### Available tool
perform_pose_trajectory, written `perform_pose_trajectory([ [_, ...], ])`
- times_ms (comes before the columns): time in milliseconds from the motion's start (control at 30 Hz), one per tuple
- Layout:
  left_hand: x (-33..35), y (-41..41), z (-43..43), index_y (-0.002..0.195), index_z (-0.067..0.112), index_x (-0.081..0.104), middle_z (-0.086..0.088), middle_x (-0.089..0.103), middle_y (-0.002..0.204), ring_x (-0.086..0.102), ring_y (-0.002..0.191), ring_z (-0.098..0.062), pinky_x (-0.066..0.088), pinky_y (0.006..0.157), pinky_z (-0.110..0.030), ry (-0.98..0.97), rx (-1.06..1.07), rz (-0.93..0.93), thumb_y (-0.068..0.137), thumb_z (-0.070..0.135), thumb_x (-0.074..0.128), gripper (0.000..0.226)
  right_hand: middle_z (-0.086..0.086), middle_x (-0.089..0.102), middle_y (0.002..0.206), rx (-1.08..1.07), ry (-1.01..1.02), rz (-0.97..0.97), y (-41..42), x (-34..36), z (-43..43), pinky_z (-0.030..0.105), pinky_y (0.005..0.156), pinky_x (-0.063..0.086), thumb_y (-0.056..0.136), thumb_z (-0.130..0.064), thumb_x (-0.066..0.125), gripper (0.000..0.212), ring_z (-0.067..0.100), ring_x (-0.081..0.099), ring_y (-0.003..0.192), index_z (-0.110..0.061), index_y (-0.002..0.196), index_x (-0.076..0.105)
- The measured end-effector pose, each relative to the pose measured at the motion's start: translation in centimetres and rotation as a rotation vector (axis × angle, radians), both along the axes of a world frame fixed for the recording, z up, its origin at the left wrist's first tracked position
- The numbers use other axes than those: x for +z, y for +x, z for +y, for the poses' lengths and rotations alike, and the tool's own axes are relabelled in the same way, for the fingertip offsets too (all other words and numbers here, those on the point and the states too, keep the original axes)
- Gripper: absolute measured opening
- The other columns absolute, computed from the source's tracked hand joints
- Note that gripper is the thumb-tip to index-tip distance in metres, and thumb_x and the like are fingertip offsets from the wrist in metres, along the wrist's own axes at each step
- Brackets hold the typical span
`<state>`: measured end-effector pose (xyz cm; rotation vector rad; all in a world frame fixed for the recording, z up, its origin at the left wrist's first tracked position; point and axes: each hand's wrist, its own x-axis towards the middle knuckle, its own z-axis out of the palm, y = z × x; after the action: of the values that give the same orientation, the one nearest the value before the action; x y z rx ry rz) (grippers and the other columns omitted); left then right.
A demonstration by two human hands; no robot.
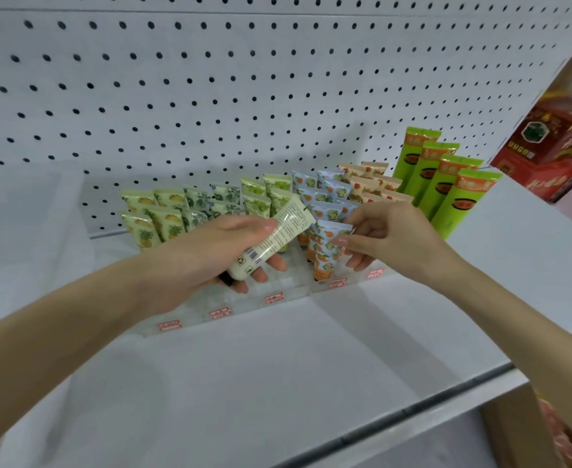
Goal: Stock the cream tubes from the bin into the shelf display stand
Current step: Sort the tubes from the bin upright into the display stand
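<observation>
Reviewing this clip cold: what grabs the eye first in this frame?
Two bare hands meet mid-frame over the clear display stand: the left hand grips a pale cream tube, while the right hand pinches an orange-print tube standing in a front slot. Tall green tubes stand at the right.

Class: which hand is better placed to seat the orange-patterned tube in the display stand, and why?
Right. The right hand already pinches the orange-patterned tube upright over the stand's front row. The left hand is occupied holding a pale green tube.
</observation>
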<state>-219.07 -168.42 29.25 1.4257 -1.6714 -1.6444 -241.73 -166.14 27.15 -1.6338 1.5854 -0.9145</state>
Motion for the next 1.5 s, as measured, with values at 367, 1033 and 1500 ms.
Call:
perform_pose_trajectory([
  [367, 1.1, 0.0, 1.2, 0.109, 0.030, 0.063, 0.004, 0.075, 0.093, 0.068, 0.078, -0.009, 0.056, 0.063, -0.025, -0.091, -0.132, 0.129, 0.084, 0.032, 0.057, 0.026, 0.008, 0.064, 0.054, -0.033, -0.078, -0.169, 0.6, 4.1, 2.5, 0.023, 0.044, 0.047, 0.081, -0.022, 0.067, 0.016, 0.016, 0.055, 0.040, -0.011, 0.093, 0.066],
  [1033, 2.0, 0.7, 1.6, 0.089, 0.013, 0.063, -0.008, 0.071, 0.091, 0.067, 0.070, -0.005, 0.053, 0.068, -0.015, -0.331, -0.176, 0.101, 0.071, 0.000, 0.078, 0.027, 0.018, 0.069, 0.066, 0.108, 0.120, -0.381, 4.6, 5.7, 3.1, 0.026, 0.051, 0.053, 0.087, -0.012, 0.062, 0.014, 0.022, 0.064, 0.050, 0.002, 0.082, 0.060],
  [1500, -0.4, 6.2, 9.5, 0.128, 0.041, 0.041, 0.031, 0.041, 0.118, 0.043, 0.107, 0.002, 0.030, 0.079, -0.006, -0.426, 0.028, -0.521, 0.095, 0.046, 0.041, 0.034, 0.010, 0.067, 0.062, 0.027, -0.159, -0.084, 8.4, 2.8, 1.7, 0.018, 0.049, 0.050, 0.089, -0.011, 0.063, 0.013, 0.014, 0.067, 0.051, -0.004, 0.078, 0.060],
])
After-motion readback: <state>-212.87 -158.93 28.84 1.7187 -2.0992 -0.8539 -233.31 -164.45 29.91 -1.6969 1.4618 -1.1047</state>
